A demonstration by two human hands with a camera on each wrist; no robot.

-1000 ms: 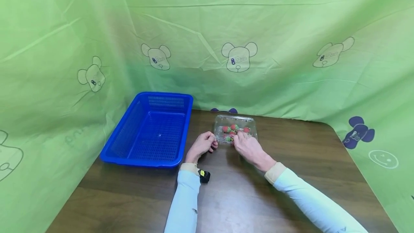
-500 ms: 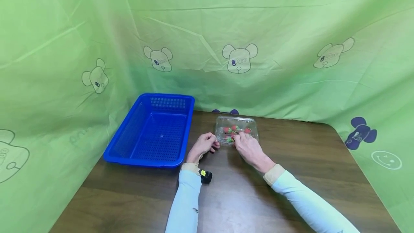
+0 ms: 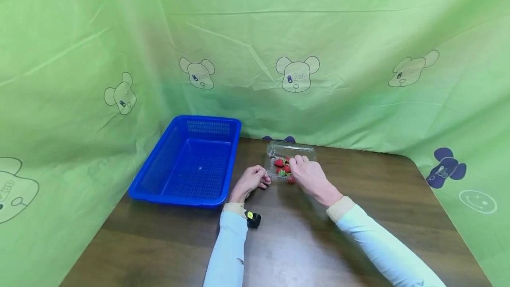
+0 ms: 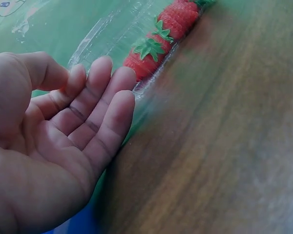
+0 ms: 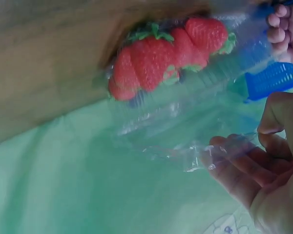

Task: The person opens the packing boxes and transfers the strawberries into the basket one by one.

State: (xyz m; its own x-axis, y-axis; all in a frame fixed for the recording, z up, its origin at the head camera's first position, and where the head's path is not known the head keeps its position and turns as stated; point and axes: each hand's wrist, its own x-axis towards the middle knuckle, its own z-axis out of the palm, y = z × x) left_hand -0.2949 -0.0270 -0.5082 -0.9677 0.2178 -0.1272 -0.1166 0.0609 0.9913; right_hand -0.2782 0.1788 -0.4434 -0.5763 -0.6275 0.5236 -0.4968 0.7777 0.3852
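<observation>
A clear plastic clamshell box (image 3: 272, 168) with several red strawberries (image 3: 280, 163) in it lies on the wooden table. My left hand (image 3: 251, 180) is at its near left corner, where thumb and index finger pinch the edge; the other fingers are loosely bent in the left wrist view. My right hand (image 3: 311, 175) pinches the edge of the clear lid (image 5: 190, 158) between thumb and fingers. The lid's front edge stands raised off the berries. In the right wrist view the strawberries (image 5: 149, 61) show green leaves, and part of the fruit is hidden behind my right hand in the head view.
A blue perforated plastic basket (image 3: 218, 202) stands left of the box, close to my left hand. Green curtain (image 3: 239, 34) with bear-head prints hangs behind and on both sides of the wooden table (image 3: 358, 180).
My right hand has risen slightly and moved back with the lid's edge, and the strawberries show more plainly beneath. The left hand has stayed at the box's corner.
</observation>
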